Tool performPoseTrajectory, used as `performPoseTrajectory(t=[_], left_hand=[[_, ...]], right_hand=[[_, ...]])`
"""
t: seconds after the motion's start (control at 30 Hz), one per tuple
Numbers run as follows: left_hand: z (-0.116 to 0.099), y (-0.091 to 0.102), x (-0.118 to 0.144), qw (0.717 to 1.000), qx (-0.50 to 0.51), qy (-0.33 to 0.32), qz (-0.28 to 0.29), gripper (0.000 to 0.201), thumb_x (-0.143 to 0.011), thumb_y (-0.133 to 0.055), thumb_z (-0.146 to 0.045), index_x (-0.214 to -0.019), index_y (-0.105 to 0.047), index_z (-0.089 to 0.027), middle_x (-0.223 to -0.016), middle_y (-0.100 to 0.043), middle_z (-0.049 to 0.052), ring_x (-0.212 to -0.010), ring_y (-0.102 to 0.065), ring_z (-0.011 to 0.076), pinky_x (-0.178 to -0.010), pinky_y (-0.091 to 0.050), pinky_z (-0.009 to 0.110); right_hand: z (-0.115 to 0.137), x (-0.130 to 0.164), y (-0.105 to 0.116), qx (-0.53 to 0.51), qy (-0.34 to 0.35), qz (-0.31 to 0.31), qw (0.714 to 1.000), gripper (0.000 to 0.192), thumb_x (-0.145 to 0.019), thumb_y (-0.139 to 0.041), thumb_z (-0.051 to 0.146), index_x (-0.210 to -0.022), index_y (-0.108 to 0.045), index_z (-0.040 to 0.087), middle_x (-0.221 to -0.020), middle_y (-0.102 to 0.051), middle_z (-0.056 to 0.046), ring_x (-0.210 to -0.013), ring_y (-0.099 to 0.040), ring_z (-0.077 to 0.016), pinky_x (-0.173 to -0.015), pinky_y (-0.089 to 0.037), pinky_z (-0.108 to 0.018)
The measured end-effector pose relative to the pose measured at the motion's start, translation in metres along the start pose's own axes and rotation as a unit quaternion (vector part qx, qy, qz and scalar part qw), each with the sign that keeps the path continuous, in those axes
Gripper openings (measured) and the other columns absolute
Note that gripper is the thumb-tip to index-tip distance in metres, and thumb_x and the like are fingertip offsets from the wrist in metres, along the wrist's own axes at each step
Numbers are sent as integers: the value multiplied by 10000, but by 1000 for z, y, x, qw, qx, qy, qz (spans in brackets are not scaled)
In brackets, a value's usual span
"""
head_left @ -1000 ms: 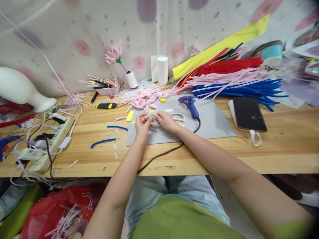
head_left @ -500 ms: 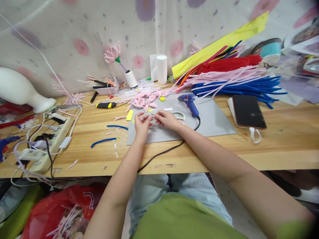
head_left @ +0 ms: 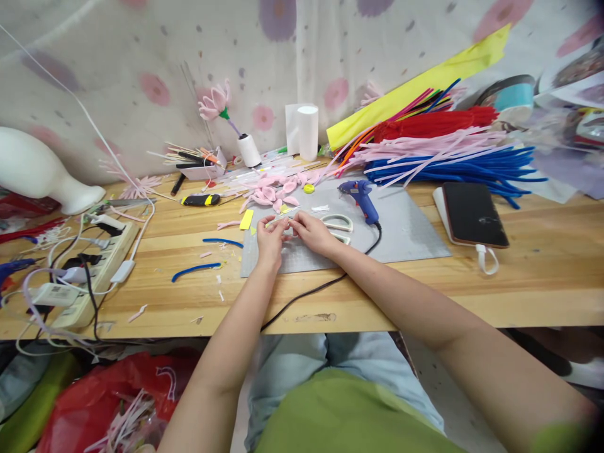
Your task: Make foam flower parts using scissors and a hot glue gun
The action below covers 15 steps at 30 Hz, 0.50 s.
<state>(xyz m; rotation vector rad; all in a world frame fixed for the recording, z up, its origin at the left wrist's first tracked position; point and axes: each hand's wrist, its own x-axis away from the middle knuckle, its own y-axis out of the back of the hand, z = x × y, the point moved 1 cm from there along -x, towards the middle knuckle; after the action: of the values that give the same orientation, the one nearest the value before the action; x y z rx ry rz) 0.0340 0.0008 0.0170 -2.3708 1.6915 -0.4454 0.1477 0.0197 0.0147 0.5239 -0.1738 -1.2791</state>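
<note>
Close together over the grey mat, my left hand and my right hand have their fingertips pinched, almost meeting. What lies between the fingers is too small to make out. A pair of scissors with pale handles rests on the mat, partly covered by my right hand. Just beyond my fingers are pink fuzzy petals and a small yellow coil. A yellow piece lies left of my left hand. To the right of the scissors sits a blue glue gun.
The glue gun's black cord crosses the table's front. Bundles of pipe cleaners lie at back right, near a phone. A cutter knife and blue stem pieces are leftward, beyond them a crowded power strip.
More of the scissors' handles shows beside my right hand, which has shifted slightly. Both hands stay pinched close together, and the view has moved a little.
</note>
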Motion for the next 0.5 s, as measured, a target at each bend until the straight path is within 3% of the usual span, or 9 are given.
performPoseTrajectory(t=[0.33, 0.5], left_hand=[[0, 2, -3, 1000, 5, 17, 4, 506, -558, -752, -224, -928, -407, -195, -760, -631, 2, -662, -621, 121, -506, -452, 200], [-1, 5, -5, 997, -10, -59, -38, 532, -564, -758, -237, -974, -420, -195, -733, -627, -17, -654, -612, 108, -499, -438, 185]], right_hand=[[-8, -1, -1, -14, 26, -2, 1000, 154, -866, -396, 262, -780, -505, 196, -688, -584, 11, -656, -516, -116, -639, -377, -240], [-5, -4, 2, -75, -42, -40, 995, 95, -810, -484, 265, -766, -514, 187, -656, -581, 18, -555, -490, -98, -550, -385, -232]])
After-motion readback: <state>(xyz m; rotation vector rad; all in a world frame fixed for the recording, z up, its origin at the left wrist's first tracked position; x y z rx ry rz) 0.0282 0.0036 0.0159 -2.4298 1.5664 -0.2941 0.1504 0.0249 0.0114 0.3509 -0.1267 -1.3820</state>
